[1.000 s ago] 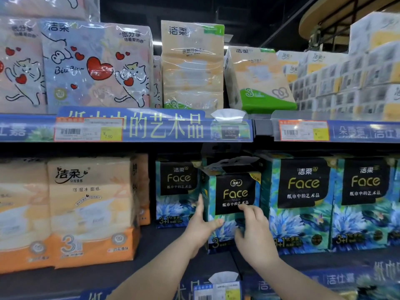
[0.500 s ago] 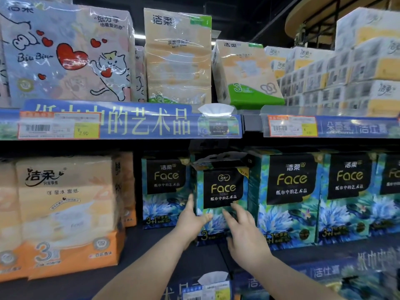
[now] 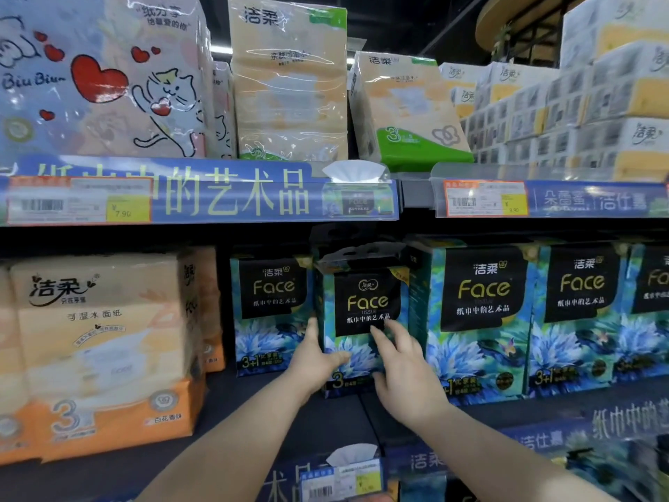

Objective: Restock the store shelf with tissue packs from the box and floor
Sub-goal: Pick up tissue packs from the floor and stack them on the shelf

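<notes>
The left hand (image 3: 313,362) lies flat against the left side of the pack (image 3: 365,302), fingers straight up along that side and thumb spread across the low front. The right hand (image 3: 407,378) is spread too, its fingertips (image 3: 380,333) touching the front face just under the black label. Neither hand is curled round anything; both press rather than pinch. The pack stands upright on the shelf (image 3: 282,422), long axis vertical, label facing the person, its carry flap close under the upper shelf (image 3: 202,190). It stands directly beyond both hands, so any push goes straight towards the back edge of the shelf. It fills the gap between two like packs: the left neighbour (image 3: 269,313) stands further back, and the right neighbour (image 3: 478,320) looks about level with it or slightly nearer the front edge. Both hands are equally near. The right hand seems better placed to push and the left to steer the pack in line. Judging by this, the pack is nearly seated and wants only squaring with its row. Orange packs (image 3: 101,349) stand towards the left end.
</notes>
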### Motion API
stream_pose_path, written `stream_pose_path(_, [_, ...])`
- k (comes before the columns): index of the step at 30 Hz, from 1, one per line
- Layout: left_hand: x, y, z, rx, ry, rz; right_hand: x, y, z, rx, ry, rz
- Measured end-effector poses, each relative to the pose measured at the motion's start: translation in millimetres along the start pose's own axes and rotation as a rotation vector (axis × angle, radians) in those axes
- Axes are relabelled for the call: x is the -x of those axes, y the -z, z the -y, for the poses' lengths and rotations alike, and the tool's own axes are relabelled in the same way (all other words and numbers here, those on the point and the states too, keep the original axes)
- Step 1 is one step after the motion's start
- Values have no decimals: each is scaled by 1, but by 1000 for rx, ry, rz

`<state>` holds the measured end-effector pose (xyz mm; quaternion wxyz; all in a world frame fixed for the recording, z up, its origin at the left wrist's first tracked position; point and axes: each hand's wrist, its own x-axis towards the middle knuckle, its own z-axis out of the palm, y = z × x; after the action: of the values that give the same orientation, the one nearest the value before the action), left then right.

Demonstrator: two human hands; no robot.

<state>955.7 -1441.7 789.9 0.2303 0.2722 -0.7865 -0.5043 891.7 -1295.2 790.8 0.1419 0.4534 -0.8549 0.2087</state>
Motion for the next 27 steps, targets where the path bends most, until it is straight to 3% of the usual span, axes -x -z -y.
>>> stream_pose_path(12, [3, 0, 11, -12, -22, 31, -4, -6, 2, -95, -50, -45])
stream_pose_path(20, [-2, 2, 12, 1, 1, 69, -3, -12, 12, -66, -80, 27])
stream_pose_path(27, [2, 0, 10, -205, 8, -47, 2, -3, 8, -99, -48, 114])
